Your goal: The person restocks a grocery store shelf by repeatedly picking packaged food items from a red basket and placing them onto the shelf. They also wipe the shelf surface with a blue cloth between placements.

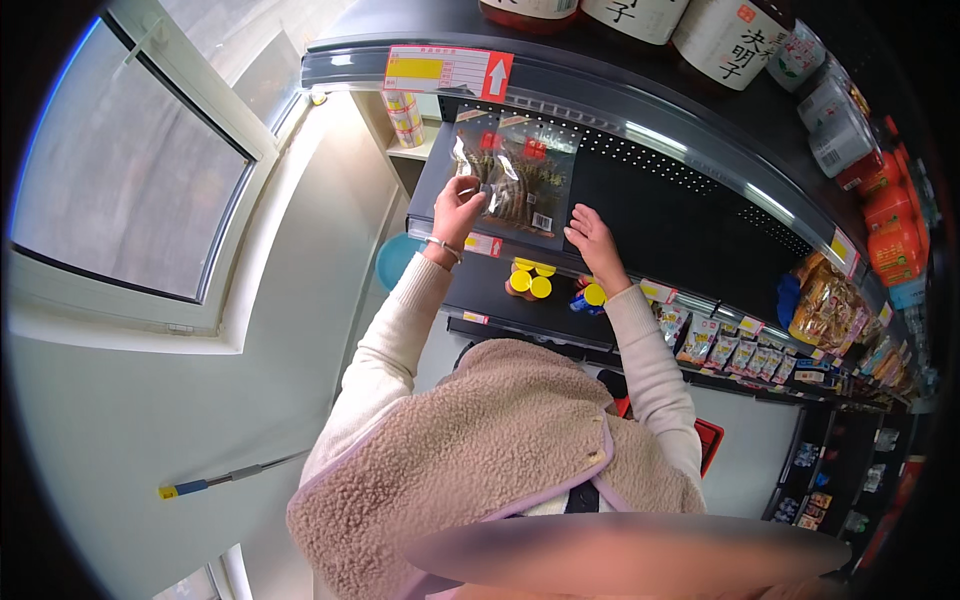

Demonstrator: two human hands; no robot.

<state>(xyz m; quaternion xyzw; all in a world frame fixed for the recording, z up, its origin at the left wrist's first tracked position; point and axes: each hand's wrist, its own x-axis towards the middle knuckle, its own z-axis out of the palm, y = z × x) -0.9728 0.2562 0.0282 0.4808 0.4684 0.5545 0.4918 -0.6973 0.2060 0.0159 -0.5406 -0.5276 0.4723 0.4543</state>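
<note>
Two flat see-through bags of dark, stick-like dried food lie overlapping on a black shelf (650,210), each with a small red label. My left hand (459,212) has its fingers closed at the near left part of the bags, on the edge of the left bag (472,150); its fingertips are partly hidden. Just beyond the right edge of the right bag (545,185), my right hand (594,242) is held with fingers stretched out and nothing in it.
Large labelled jars (630,18) stand on the shelf above, behind a price-tag rail (450,72). Yellow-lidded containers (530,282) and small snack packets (697,338) are on the shelf below. To the left are a wall and an open window (130,170).
</note>
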